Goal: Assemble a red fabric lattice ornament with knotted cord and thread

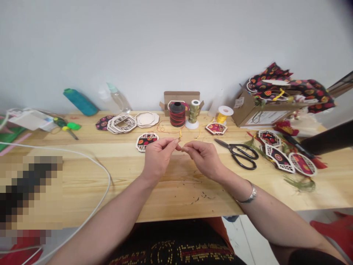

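A plain, pale grey-blue wall [138,44] rose behind a light wooden table [127,158] with lengthwise grain. Soft light spread over both, leaving a pale sheen on the wood. Below the front edge showed a whitish floor [246,239] with thin seams and, at right, a red stool-like object [338,230], only partly in view

A teal cone [79,102] lies near what looks like a clear bottle [120,100]. A white cable [110,180] curves at left.

room: tabletop [124,165] between white cable [109,180] and left forearm [118,211] | right of hands [157,157]: scissors [231,146] block | ahead: thread spools [177,118]
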Action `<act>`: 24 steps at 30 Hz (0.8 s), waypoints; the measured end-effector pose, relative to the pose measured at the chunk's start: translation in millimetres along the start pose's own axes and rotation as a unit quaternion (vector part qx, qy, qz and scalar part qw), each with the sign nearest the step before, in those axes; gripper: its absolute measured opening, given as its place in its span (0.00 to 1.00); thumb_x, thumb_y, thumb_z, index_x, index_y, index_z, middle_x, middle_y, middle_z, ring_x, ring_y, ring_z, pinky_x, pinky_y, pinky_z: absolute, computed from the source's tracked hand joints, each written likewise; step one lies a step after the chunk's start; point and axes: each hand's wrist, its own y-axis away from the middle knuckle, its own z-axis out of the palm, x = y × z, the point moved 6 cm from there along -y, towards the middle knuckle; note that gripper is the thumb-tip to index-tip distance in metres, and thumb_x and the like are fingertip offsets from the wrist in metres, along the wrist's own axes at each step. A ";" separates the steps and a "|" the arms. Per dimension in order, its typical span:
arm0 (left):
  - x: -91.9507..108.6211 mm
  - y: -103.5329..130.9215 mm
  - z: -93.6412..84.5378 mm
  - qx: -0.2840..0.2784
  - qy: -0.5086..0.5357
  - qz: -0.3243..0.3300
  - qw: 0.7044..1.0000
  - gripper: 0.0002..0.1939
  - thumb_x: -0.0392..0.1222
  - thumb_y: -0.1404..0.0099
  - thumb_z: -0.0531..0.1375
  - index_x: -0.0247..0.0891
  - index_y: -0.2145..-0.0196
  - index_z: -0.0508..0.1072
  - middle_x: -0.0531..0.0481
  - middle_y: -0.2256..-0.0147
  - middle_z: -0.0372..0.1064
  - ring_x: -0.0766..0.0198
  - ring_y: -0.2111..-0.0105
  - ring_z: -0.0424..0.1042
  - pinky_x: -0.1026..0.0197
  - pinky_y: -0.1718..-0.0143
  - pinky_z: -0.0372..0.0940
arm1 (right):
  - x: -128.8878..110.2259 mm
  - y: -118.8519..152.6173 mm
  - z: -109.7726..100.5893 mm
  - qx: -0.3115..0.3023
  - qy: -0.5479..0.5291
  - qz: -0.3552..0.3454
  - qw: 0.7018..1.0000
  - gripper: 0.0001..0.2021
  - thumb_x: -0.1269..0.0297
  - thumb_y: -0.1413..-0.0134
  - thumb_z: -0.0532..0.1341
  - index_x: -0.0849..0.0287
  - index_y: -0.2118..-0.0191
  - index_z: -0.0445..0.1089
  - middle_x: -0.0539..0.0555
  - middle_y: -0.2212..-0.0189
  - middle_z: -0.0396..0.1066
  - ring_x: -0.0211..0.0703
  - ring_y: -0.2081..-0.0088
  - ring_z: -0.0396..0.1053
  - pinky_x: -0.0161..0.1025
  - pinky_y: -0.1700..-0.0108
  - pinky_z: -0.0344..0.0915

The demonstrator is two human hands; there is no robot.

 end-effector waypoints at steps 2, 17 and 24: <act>0.8 0.1 0.8 0.001 0.010 -0.003 1.000 0.07 0.42 0.43 0.64 0.38 0.76 0.78 0.54 0.78 0.73 0.70 0.78 0.65 0.62 0.66 0.66 | 0.8 0.9 -0.4 0.002 0.029 0.003 1.000 0.11 0.66 0.39 0.56 0.61 0.70 0.73 0.47 0.79 0.67 0.32 0.76 0.60 0.30 0.71 0.56; 19.2 8.6 2.3 0.017 -0.122 0.060 0.991 0.07 0.41 0.43 0.63 0.37 0.75 0.78 0.54 0.80 0.72 0.68 0.77 0.69 0.65 0.70 0.67 | -6.3 2.9 13.2 -0.090 0.427 -0.075 0.897 0.11 0.75 0.42 0.50 0.61 0.60 0.69 0.56 0.74 0.74 0.44 0.72 0.69 0.39 0.69 0.50; 20.8 13.6 3.7 0.029 -0.174 0.119 0.977 0.06 0.39 0.43 0.61 0.38 0.75 0.78 0.53 0.76 0.76 0.67 0.76 0.70 0.66 0.73 0.65 | -13.1 10.8 20.6 -0.097 0.472 -0.147 0.864 0.10 0.77 0.47 0.50 0.62 0.63 0.66 0.54 0.79 0.70 0.44 0.76 0.65 0.40 0.70 0.46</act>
